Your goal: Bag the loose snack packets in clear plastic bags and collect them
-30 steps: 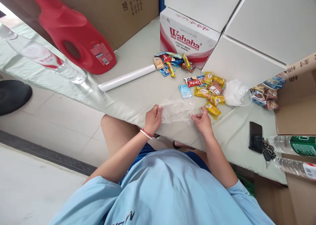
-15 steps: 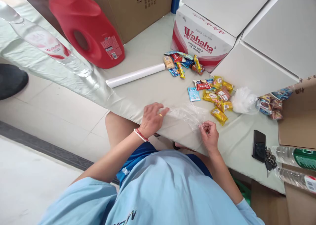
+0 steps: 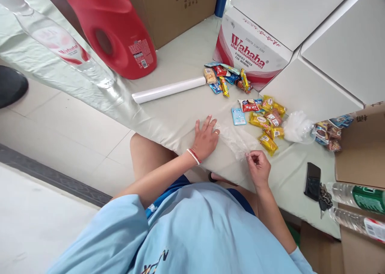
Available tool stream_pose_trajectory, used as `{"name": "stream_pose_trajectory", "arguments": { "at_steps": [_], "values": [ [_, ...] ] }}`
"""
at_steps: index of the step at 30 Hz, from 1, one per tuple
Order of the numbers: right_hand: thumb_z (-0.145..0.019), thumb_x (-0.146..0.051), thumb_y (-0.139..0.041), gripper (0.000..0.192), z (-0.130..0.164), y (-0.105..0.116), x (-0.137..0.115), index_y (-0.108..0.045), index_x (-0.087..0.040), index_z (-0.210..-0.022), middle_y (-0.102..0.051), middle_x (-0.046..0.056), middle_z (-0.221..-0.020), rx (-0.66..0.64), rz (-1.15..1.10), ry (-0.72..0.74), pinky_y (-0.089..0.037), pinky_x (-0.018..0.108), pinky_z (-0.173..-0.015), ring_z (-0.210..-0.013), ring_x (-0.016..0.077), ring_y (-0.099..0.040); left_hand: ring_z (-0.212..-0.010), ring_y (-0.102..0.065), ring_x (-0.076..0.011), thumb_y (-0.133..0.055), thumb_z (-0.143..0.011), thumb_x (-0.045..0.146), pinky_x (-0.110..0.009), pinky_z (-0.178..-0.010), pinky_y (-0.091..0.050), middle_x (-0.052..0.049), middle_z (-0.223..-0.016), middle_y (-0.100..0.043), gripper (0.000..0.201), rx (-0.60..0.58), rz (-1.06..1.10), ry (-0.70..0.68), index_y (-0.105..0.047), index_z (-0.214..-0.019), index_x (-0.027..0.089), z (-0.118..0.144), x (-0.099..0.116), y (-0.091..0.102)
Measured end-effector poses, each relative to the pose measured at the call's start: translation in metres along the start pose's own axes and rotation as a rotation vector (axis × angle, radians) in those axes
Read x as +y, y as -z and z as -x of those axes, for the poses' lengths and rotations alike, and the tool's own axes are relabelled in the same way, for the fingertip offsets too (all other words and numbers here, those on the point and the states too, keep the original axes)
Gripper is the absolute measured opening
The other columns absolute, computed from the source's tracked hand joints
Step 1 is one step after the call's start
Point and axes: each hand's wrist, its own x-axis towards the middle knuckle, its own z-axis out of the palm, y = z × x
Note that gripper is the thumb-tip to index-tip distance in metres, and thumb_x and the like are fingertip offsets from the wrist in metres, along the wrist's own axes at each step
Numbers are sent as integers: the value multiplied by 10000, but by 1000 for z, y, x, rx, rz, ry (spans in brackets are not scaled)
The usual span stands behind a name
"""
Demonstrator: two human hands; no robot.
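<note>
A clear plastic bag (image 3: 236, 141) lies flattened on the cloth-covered table (image 3: 183, 101). My left hand (image 3: 206, 140), with a ring and a beaded bracelet, rests palm down at the bag's left end, fingers spread. At the other end, my right hand (image 3: 258, 165) pinches the bag's edge between thumb and fingertips. Just beyond the bag are a light blue packet (image 3: 238, 116) and a loose group of yellow-wrapped snacks (image 3: 268, 143). A crumpled bundle of clear plastic (image 3: 299, 126) sits to their right.
A white plastic roll (image 3: 170, 89) lies beside a second snack pile (image 3: 221, 75). Behind stand a red jug (image 3: 120, 37) and a Wahaba carton (image 3: 249, 53). A water bottle (image 3: 64, 45) is on the left. On the right are a phone (image 3: 313, 180), keys (image 3: 325, 198) and two bottles.
My left hand has moved right and come down with its fingers spread at the bag's left end. My right hand keeps its pinch, and the view has shifted slightly.
</note>
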Motion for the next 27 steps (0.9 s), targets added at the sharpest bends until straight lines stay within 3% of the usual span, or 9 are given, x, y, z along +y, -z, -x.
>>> {"name": "stream_pose_trajectory", "arguments": {
  "at_steps": [3, 8, 12, 17, 21, 23, 25, 27],
  "values": [
    [-921, -389, -686, 181, -5, 12, 9, -629, -227, -861, -607, -11, -806, 37, 7, 0, -441, 288, -684, -686, 151, -532, -1584, -262, -325, -534, -982, 214, -615, -1256, -203, -110, -1529, -563, 197, -10, 113, -58, -699, -876, 197, -9, -23, 15],
    [-904, -429, -699, 217, -2, 26, 28, -642, -220, -889, -617, -8, -799, 58, 6, -63, -452, 288, -690, -696, 154, -542, -1543, -362, -274, -517, -1017, 256, -537, -1242, -300, -60, -1449, -645, 242, -117, 98, -359, -722, -890, 230, 13, -49, 56],
    [-924, -419, -655, 213, 4, 23, 29, -641, -216, -861, -619, -7, -780, -129, 73, -89, -462, 288, -672, -650, 144, -535, -1487, -459, -234, -476, -1017, 154, -533, -1284, -243, -43, -1363, -709, 282, -226, 2, -539, -706, -863, 212, 44, -50, 72],
    [-893, -438, -651, 235, -8, 38, 26, -700, -210, -919, -649, 65, -1023, -398, 130, -56, -513, 322, -670, -667, 144, -584, -1439, -521, -241, -508, -961, 121, -539, -1296, -221, -64, -1261, -751, 250, -319, -35, -468, -706, -835, 206, 62, -50, 76],
    [-923, -447, -650, 263, -28, 72, -6, -749, -230, -1034, -641, 73, -1019, -380, 269, 20, -520, 341, -670, -673, 158, -594, -1456, -501, -273, -502, -971, 165, -592, -1283, -215, -85, -1350, -711, 235, -357, -64, -440, -719, -889, 200, 63, -52, 79],
    [-978, -392, -607, 216, -32, 73, -35, -755, -249, -1044, -656, 58, -962, -480, 313, 133, -526, 340, -729, -759, 179, -628, -1451, -506, -282, -493, -980, 175, -606, -1271, -233, -90, -1385, -691, 245, -368, -86, -438, -721, -893, 199, 64, -52, 80],
    [-1009, -331, -573, 202, -30, 53, -62, -757, -257, -1048, -683, 59, -965, -678, 307, 270, -536, 347, -808, -885, 204, -648, -1453, -501, -289, -489, -987, 174, -609, -1261, -259, -93, -1403, -679, 253, -364, -110, -437, -724, -897, 199, 65, -49, 79],
    [-1004, -311, -581, 212, -25, 16, -80, -757, -247, -1106, -701, 84, -1062, -763, 327, 373, -543, 383, -883, -1021, 249, -624, -1464, -484, -296, -497, -987, 168, -604, -1251, -287, -100, -1421, -666, 249, -339, -134, -432, -731, -909, 198, 68, -45, 78]
  ]
}}
